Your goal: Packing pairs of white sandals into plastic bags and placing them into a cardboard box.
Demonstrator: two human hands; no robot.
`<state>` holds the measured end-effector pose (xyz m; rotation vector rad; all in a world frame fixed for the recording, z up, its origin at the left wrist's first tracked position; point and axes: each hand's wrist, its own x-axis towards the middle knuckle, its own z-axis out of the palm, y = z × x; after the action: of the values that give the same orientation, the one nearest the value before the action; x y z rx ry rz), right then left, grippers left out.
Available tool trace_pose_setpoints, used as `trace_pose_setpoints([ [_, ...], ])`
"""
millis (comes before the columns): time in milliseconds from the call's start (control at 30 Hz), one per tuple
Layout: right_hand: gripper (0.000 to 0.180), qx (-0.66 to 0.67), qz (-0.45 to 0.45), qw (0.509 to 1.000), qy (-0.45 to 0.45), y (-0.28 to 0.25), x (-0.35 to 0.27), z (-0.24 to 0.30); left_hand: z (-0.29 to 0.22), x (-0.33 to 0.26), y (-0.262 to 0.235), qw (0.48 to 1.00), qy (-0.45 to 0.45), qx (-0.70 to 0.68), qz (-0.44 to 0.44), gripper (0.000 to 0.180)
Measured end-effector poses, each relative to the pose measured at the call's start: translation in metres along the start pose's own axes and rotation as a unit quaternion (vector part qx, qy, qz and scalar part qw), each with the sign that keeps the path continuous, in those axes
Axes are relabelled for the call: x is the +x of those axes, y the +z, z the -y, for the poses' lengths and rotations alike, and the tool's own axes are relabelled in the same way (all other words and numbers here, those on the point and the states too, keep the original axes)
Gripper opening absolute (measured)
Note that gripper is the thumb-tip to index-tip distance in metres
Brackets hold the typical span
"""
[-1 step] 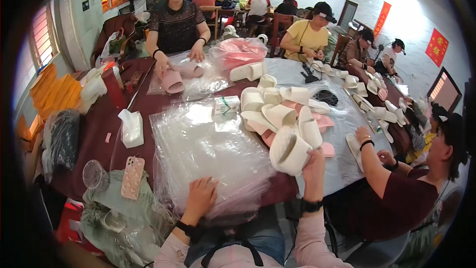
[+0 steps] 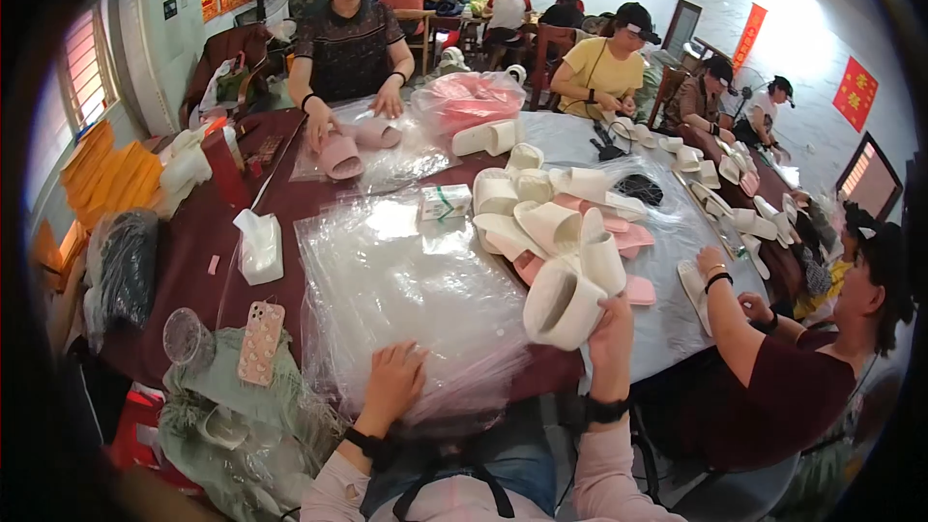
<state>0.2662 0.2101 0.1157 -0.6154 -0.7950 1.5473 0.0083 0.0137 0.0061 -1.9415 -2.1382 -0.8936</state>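
My right hand (image 2: 611,336) grips a white slipper (image 2: 572,311) by its side, at the near edge of a slipper pile. A second white slipper (image 2: 601,259) leans upright against the held one; I cannot tell whether my fingers reach it too. Flat on a stack of clear plastic bags (image 2: 387,280) lies my left hand (image 2: 394,382), its fingers stretched out and holding nothing. Behind the held slipper, the pile has several white slippers (image 2: 548,228) with pink ones (image 2: 633,240) among them.
A small white box (image 2: 445,202) sits atop the bags. Left of them are a tissue pack (image 2: 259,246), a phone (image 2: 261,343) and a clear tub (image 2: 188,335). Across the table a co-worker handles pink slippers (image 2: 340,157); another person's arm (image 2: 732,314) is close on the right.
The held white slipper has tipped and dropped slightly in my right hand, and the upright one behind it has shifted a little with it. My left hand stays on the bags.
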Motion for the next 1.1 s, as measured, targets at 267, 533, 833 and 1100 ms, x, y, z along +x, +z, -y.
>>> trace_pose_setpoints([
  [267,0.045,-0.047,0.039,0.986,0.155,0.053,-0.077,-0.065,0.007,-0.002,0.008,1.000,0.012,0.006,0.000,0.029],
  [533,0.025,0.040,0.047,0.958,0.279,0.053,-0.065,-0.116,0.010,-0.005,0.015,1.000,0.005,-0.004,0.013,0.036],
  [833,0.020,-0.189,0.056,0.952,0.234,0.028,-0.027,-0.115,0.008,-0.004,0.011,1.000,0.004,-0.009,0.002,0.035],
  [1100,0.018,-0.307,0.152,0.921,0.187,0.033,-0.010,-0.113,0.012,-0.007,0.017,1.000,0.007,-0.011,0.001,0.036],
])
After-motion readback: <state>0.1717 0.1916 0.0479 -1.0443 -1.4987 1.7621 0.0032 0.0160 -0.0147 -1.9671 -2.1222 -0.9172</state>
